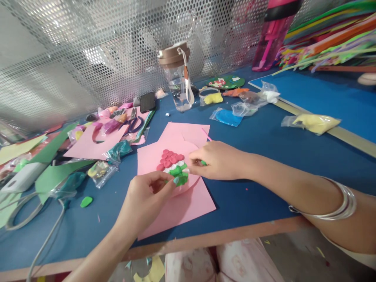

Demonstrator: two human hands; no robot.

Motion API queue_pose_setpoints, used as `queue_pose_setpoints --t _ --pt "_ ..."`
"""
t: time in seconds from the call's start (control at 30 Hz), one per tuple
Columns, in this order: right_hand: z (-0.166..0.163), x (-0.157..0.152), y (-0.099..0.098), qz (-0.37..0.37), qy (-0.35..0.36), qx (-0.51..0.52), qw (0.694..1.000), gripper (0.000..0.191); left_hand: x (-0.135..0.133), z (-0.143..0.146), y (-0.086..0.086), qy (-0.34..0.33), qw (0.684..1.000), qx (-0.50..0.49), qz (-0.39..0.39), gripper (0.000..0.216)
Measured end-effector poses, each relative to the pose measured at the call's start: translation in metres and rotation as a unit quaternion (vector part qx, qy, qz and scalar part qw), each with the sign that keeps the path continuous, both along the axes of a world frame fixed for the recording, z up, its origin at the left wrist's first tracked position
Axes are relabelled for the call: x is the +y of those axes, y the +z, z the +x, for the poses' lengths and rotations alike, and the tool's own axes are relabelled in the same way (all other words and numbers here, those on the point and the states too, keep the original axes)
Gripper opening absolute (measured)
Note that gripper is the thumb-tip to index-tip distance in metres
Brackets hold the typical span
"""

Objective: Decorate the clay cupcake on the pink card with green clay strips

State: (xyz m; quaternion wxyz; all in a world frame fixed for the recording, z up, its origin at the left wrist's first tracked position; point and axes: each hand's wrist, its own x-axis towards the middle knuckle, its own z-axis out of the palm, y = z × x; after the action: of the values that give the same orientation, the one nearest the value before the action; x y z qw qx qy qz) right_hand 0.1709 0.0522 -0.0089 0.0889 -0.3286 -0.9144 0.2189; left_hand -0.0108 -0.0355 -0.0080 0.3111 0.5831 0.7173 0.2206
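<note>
A pink paper disc (149, 158) lies on a larger pink sheet (188, 207) near the table's front edge. It carries a clay figure (172, 164) made of red dots above a white band and green pieces. My left hand (147, 199) has its fingers closed on the disc's lower edge, its thumb against the green clay. From the right, my right hand (214, 160) comes to the figure's right side, fingers closed round a thin pink tool (206, 135) and a small bit of green clay (203, 162). A silver bangle (337, 203) sits on that forearm.
A clear bottle with a brown lid (178, 76) stands behind the work. Bags of blue (226, 116), yellow (314, 122) and other clay lie to the right. Paper scraps, scissors (133, 121) and a phone (147, 102) crowd the left. A green clay lump (86, 201) lies front left.
</note>
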Motion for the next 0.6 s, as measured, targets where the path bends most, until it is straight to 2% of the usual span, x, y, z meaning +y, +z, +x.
queue_pose_setpoints --t 0.23,0.43,0.6 --pt "-0.0031 -0.0027 0.0017 0.022 -0.007 -0.047 0.999 0.031 -0.0006 -0.0033 -0.0026 -0.034 0.999 0.015 -0.001 0.029" --pt "-0.0029 -0.0037 -0.0001 0.020 -0.011 -0.051 0.998 0.036 -0.0001 -0.0061 -0.0029 -0.031 0.999 0.032 -0.010 0.023" --pt "-0.0048 -0.0031 -0.0017 0.033 -0.017 -0.062 0.997 0.032 -0.0007 -0.0073 -0.0016 -0.032 0.999 0.031 -0.019 0.027"
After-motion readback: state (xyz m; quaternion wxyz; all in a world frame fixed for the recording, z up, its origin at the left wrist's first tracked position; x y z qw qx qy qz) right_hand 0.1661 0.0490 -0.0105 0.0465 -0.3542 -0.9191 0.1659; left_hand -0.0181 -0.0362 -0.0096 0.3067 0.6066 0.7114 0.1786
